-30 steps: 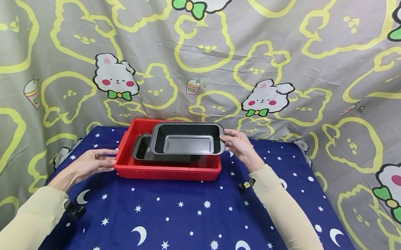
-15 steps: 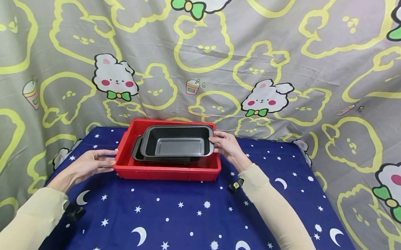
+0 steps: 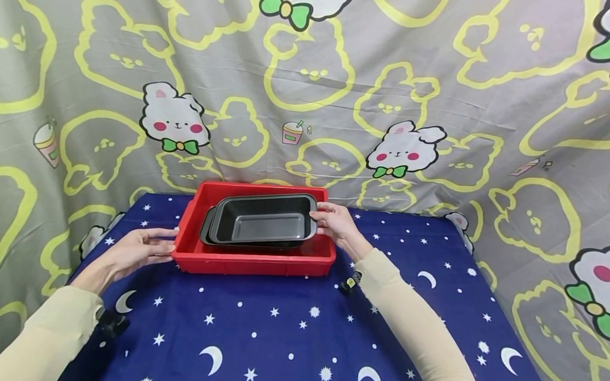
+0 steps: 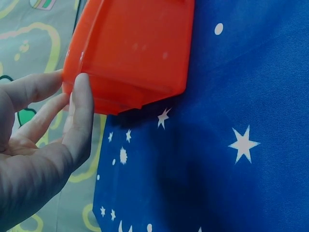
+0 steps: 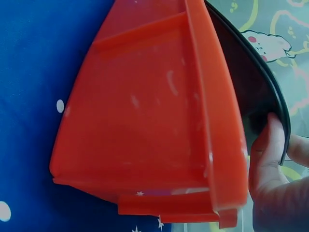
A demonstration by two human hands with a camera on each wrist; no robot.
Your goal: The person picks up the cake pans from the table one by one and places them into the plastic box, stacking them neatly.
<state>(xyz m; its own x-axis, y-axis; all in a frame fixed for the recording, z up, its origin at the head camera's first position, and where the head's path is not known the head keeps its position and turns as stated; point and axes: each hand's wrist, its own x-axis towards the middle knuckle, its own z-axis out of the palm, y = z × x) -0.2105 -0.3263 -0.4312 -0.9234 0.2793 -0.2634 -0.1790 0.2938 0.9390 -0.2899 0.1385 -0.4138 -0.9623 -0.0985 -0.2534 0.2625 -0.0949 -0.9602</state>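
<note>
A dark loaf pan [image 3: 269,227] is pinched at its right rim by my right hand [image 3: 340,226]. It tilts a little, its right end higher, over a second dark pan [image 3: 205,230] that lies inside a red plastic bin [image 3: 255,265]. Most of that lower pan is hidden beneath the upper one. At the bin's left end, the fingertips of my left hand [image 3: 133,255] touch the wall, fingers fairly straight. The right wrist view shows the thumb on one side of the pan's rim [image 5: 277,96], fingers on the other, beyond the bin's wall [image 5: 130,116].
A dark blue cloth [image 3: 273,337] with white stars and moons covers the table. Close behind the bin hangs a grey curtain [image 3: 321,60] with yellow outlines and rabbit prints, which also runs along both sides.
My right hand has carried the upper loaf pan left and slightly down, so it now overlaps the lower pan almost fully. The left hand and the bin have stayed put.
</note>
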